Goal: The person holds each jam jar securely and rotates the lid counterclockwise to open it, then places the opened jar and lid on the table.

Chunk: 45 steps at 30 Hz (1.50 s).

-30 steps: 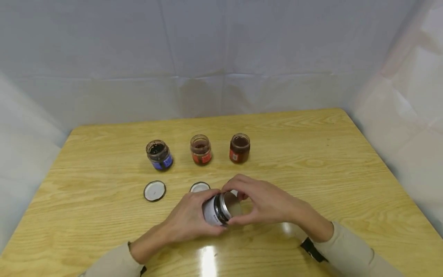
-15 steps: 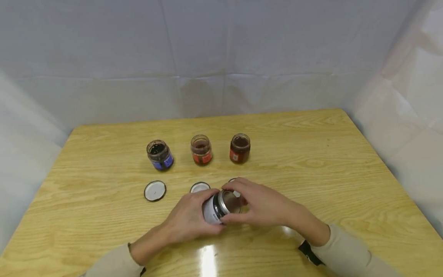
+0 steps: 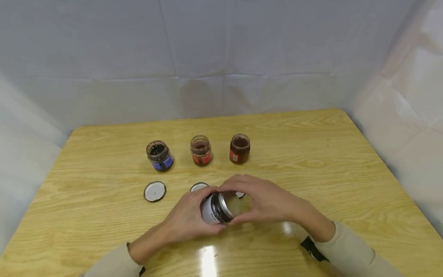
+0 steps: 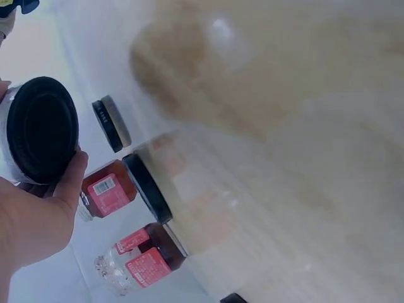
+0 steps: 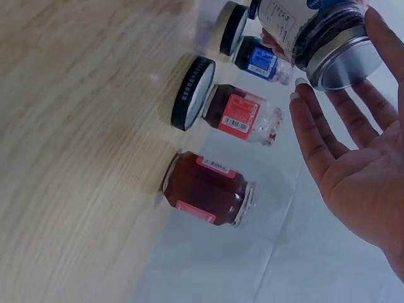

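Observation:
My left hand (image 3: 190, 215) grips a glass jar (image 3: 209, 211) with a white label and dark contents, tilted so its silver lid (image 3: 232, 203) faces right. The fingers and thumb of my right hand (image 3: 266, 198) curl round that lid at its rim. From the right wrist, the silver lid (image 5: 346, 63) sits on the jar's neck, with my right hand (image 5: 360, 158) about it and the palm apart from the lid's top. The left wrist view shows the jar's dark round base (image 4: 43, 129) beside my left thumb or finger; most of that grip is hidden.
Behind the hands stand three lidless jars: one blue-labelled (image 3: 160, 156), one red-labelled and part-filled (image 3: 200, 151), one red-labelled and dark (image 3: 240, 149). In front lie a left lid (image 3: 155, 191), a middle lid (image 3: 199, 186) and a third lid (image 3: 240, 194) partly hidden by my right hand.
My right hand's fingers and thumb have shifted round the silver lid, turning one way and back. My left hand keeps its hold, and the jar has barely moved.

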{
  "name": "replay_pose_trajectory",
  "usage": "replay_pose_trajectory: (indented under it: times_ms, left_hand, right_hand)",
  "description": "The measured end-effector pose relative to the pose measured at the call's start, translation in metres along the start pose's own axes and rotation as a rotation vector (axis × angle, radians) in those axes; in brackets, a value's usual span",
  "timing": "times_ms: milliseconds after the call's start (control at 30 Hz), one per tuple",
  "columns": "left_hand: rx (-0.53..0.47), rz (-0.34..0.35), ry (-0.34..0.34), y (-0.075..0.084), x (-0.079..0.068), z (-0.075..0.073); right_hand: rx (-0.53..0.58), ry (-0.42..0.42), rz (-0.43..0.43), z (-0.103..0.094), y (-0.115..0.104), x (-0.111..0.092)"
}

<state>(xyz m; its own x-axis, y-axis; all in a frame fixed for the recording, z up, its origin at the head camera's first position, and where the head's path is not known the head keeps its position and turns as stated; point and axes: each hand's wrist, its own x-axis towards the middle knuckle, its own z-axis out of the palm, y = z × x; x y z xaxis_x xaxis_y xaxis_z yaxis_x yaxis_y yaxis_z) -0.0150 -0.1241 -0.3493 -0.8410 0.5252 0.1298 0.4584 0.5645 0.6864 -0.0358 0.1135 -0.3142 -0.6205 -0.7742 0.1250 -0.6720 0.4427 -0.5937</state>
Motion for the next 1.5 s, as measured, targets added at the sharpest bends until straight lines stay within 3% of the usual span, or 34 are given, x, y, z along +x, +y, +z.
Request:
replay_pose_trajectory:
  times_ms: [233,533,800,1233,1500]
  left_hand:
    - [-0.056,-0.029,-0.002,0.006,0.01,-0.004]
    - [-0.11,0.028,0.04,0.011,0.019,-0.003]
    - [-0.072,0.048,0.102,0.015,0.026,0.0]
    - [0.008,0.012,0.144,0.03,0.064,0.004]
    - [-0.031,0.007,0.123,0.039,0.094,0.018]
  right_hand:
    - [0.054,0.056,-0.038,-0.013,0.003,-0.003]
    - [0.155,0.105,0.009,-0.029,0.005,-0.014]
    - [0.141,0.179,0.019,-0.044,0.01,-0.026]
    - [0.115,0.319,-0.01,-0.059,0.017,-0.035]
    - [0.073,0.343,0.013,-0.068,0.023,-0.045]
